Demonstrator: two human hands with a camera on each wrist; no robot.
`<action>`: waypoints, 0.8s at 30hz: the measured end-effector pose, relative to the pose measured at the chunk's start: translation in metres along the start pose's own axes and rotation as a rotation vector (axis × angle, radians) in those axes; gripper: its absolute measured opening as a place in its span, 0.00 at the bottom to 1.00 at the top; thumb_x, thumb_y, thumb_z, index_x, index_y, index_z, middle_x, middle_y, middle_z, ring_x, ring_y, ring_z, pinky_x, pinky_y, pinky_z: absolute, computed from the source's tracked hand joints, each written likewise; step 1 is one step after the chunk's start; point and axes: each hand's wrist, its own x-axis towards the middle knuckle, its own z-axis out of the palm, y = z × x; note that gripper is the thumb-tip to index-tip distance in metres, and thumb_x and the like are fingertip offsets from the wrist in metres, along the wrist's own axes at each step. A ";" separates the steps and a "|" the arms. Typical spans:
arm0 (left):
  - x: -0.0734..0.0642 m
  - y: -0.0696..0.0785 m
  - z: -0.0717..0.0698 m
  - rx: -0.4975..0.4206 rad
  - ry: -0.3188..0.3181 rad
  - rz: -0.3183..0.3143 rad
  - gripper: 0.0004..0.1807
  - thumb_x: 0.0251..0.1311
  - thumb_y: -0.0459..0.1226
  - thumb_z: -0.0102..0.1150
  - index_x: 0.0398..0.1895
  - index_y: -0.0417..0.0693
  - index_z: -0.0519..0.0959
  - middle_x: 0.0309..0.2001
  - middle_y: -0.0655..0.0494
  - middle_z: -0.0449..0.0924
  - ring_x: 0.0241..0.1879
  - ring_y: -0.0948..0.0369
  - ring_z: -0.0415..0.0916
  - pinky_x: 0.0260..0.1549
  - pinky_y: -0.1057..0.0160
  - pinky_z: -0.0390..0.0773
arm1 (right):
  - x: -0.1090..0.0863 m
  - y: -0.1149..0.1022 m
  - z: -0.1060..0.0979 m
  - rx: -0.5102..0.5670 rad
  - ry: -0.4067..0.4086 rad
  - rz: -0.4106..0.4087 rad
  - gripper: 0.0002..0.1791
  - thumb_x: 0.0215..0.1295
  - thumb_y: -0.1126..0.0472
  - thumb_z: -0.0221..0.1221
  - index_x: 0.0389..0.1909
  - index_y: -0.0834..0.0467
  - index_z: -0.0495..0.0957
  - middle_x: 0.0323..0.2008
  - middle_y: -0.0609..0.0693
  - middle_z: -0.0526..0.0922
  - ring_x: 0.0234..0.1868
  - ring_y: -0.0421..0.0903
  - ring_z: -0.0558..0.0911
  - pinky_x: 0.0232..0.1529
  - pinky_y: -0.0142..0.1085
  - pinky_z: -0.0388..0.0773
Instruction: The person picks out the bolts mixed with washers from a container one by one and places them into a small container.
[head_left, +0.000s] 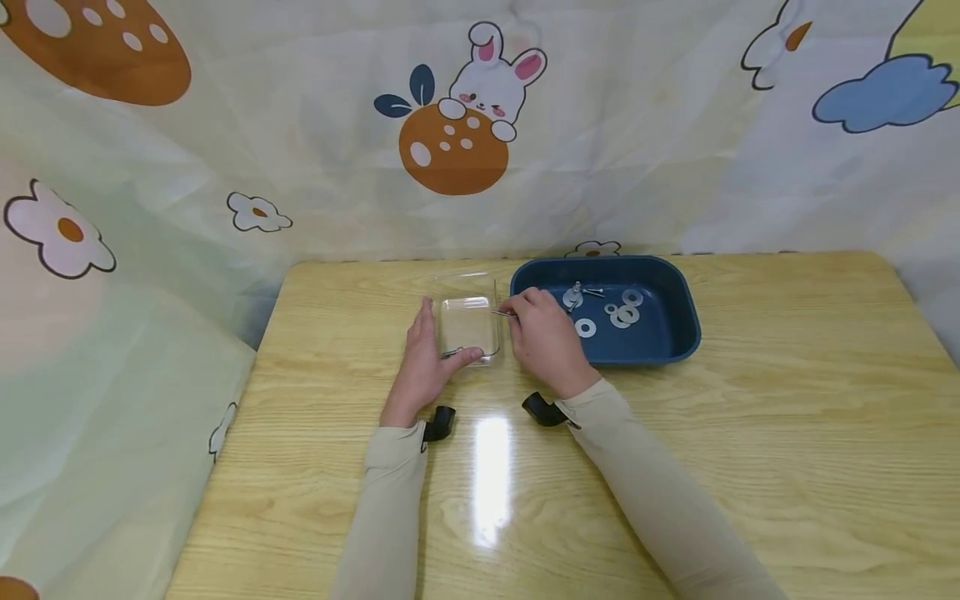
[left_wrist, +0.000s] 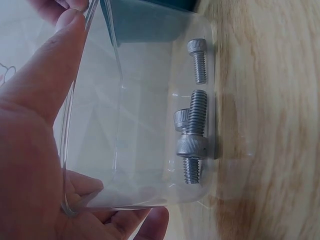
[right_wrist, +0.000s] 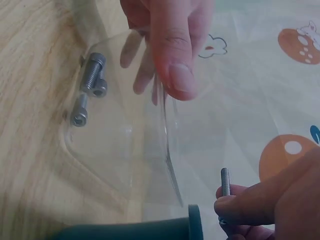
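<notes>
My left hand point(head_left: 422, 367) holds a clear plastic box point(head_left: 468, 323) from its left side, the thumb over the near rim and the fingers along the outer wall. Three socket-head bolts point(left_wrist: 193, 145) lie on the bottom of the box in the left wrist view, two of them overlapping. My right hand point(head_left: 546, 337) is just right of the box, above the left end of a dark blue tray point(head_left: 660, 354). Between its thumb and fingers it pinches a bolt point(right_wrist: 225, 181), with the threaded shank sticking out; the fingers partly cover its other end.
Inside the tray lie several flat washers point(head_left: 586, 327) and a small cluster of bolts point(head_left: 594, 292). Box and tray stand side by side near the back edge of the wooden table point(head_left: 787, 433), against a printed cloth point(head_left: 630, 142).
</notes>
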 end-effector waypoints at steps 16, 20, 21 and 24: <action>0.000 0.000 0.001 0.012 -0.005 -0.012 0.68 0.54 0.61 0.69 0.81 0.45 0.31 0.81 0.45 0.33 0.79 0.49 0.34 0.74 0.47 0.49 | 0.005 -0.008 0.013 -0.019 -0.066 -0.091 0.10 0.72 0.67 0.57 0.46 0.59 0.86 0.41 0.53 0.81 0.43 0.50 0.77 0.42 0.41 0.80; 0.001 0.001 0.002 0.012 -0.006 0.000 0.68 0.55 0.60 0.69 0.81 0.46 0.30 0.81 0.45 0.33 0.79 0.49 0.34 0.74 0.47 0.49 | 0.008 -0.010 0.015 -0.036 -0.092 -0.098 0.11 0.73 0.66 0.56 0.47 0.58 0.86 0.43 0.53 0.82 0.46 0.50 0.78 0.44 0.42 0.81; 0.001 0.002 0.002 0.013 -0.005 0.004 0.68 0.56 0.60 0.69 0.81 0.46 0.30 0.81 0.45 0.33 0.79 0.49 0.35 0.74 0.47 0.50 | 0.008 -0.011 0.016 -0.041 -0.099 -0.106 0.11 0.73 0.66 0.57 0.47 0.58 0.86 0.43 0.53 0.83 0.47 0.50 0.78 0.45 0.42 0.81; 0.002 0.001 0.002 0.015 0.001 -0.001 0.68 0.56 0.59 0.69 0.81 0.45 0.31 0.81 0.45 0.34 0.79 0.49 0.35 0.73 0.46 0.50 | 0.011 -0.011 0.018 -0.057 -0.123 -0.125 0.10 0.73 0.66 0.57 0.47 0.57 0.86 0.44 0.52 0.82 0.48 0.49 0.78 0.46 0.42 0.81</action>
